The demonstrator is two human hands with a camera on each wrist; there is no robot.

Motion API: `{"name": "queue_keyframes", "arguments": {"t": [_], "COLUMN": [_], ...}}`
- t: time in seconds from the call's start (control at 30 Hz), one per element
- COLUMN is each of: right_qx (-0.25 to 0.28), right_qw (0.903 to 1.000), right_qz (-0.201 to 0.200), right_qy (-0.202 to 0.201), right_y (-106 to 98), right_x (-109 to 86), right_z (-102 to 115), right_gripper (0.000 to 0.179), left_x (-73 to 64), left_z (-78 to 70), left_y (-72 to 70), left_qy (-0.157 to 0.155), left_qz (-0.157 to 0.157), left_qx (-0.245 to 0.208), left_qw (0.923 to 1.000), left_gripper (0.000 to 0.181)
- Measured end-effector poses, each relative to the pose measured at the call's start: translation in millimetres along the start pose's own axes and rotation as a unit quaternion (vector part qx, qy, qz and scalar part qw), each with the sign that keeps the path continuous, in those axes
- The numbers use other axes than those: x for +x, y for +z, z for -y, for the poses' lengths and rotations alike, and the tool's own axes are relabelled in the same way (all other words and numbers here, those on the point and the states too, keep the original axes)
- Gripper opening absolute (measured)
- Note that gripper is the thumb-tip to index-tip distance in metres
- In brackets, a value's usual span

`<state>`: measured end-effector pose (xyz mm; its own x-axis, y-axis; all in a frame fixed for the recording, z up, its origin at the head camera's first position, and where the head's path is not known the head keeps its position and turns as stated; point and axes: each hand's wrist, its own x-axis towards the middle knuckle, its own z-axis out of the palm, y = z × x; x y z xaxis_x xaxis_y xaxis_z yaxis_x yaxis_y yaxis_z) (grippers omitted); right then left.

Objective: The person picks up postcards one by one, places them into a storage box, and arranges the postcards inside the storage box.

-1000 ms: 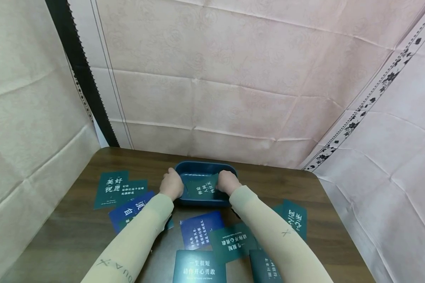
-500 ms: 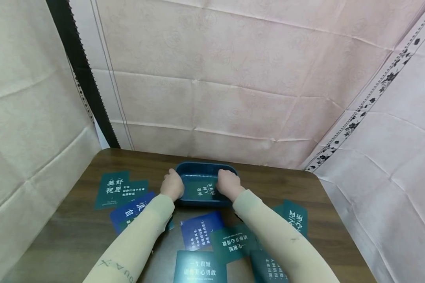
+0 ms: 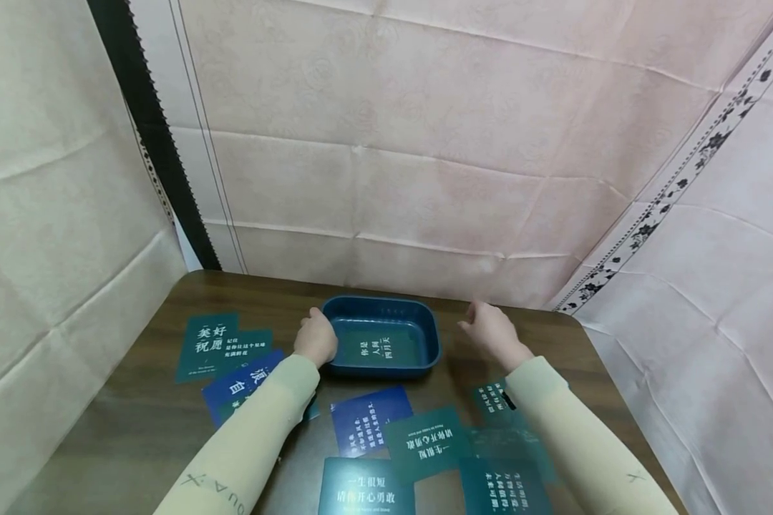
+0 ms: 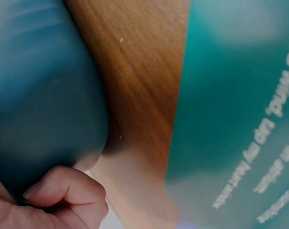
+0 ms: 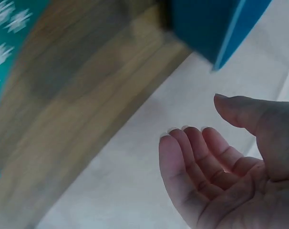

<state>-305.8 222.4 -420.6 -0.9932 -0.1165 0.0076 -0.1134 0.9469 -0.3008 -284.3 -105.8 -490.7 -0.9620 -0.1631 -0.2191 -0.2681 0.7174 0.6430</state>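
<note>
A dark blue rectangular tray (image 3: pixel 380 370) stands near the table's back edge, with a green card (image 3: pixel 378 348) with white lettering lying flat inside it. My left hand (image 3: pixel 316 337) grips the tray's left end; the left wrist view shows thumb and finger (image 4: pixel 70 191) pinching its rim. My right hand (image 3: pixel 492 332) is in the air to the right of the tray, apart from it. Its fingers (image 5: pixel 197 162) are relaxed and slightly bent, holding nothing, and the tray's corner (image 5: pixel 206 33) shows above them in the right wrist view.
Green and blue cards lie at left, among them a green card (image 3: pixel 196 365) and a blue card (image 3: pixel 254 373). In front of the tray lie a blue card (image 3: pixel 354 443), a green card (image 3: pixel 425 465) and several more. Pale cloth (image 3: pixel 457 179) hangs behind the wooden table (image 3: pixel 135 400).
My right hand has let go of the green card, which now lies flat in the tray, and has moved away to the right. My left hand stays on the tray's left end.
</note>
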Motion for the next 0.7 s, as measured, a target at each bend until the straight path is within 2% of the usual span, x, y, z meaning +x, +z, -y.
{"name": "queue_keyframes", "arguments": {"t": [0.37, 0.7], "right_qx": [0.053, 0.037], "right_qw": [0.9957, 0.9919], "right_qz": [0.054, 0.089], "right_qy": [0.054, 0.083], "right_y": [3, 1], "right_x": [-9.9, -19.6], "right_z": [-73, -118], "right_gripper": [0.032, 0.042], "left_x": [-0.4, 2.1], "left_z": [0.8, 1.4], "left_y": [-1.5, 0.3], "left_qy": [0.009, 0.011], "left_qz": [0.0, -0.001], "left_qx": [0.003, 0.008], "left_qw": [1.0, 0.9999], "left_gripper": [0.07, 0.071]}}
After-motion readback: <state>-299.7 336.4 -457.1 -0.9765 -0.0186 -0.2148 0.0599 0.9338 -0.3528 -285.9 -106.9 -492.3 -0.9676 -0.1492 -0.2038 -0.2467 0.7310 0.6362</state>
